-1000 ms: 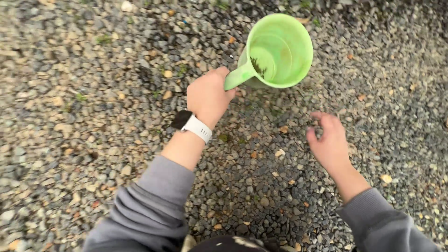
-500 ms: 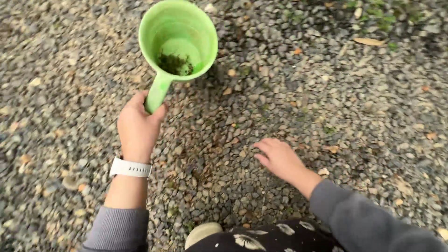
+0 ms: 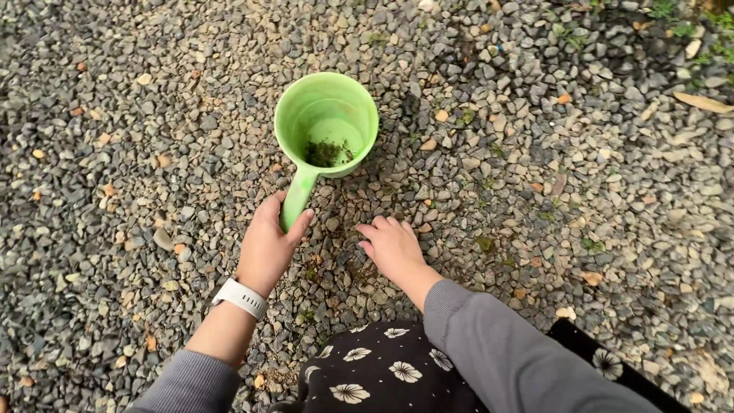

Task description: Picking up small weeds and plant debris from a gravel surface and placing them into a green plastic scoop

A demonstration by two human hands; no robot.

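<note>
Left hand [image 3: 267,248] clenched on scoop [image 3: 326,130] handle, axis running up-right to cup; right hand [image 3: 391,246] loose on gravel [image 3: 573,153], just beside handle.

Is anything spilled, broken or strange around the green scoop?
Nothing stands out. The green plastic scoop sits upright on the grey gravel, holding a little dark plant debris; the left hand grips its handle.

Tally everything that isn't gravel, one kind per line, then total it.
Green plastic scoop: 1
Clump of plant bits inside the scoop: 1
White wristwatch: 1
Hands: 2, left hand gripping the scoop's handle, right hand on the gravel
Total: 5
</note>
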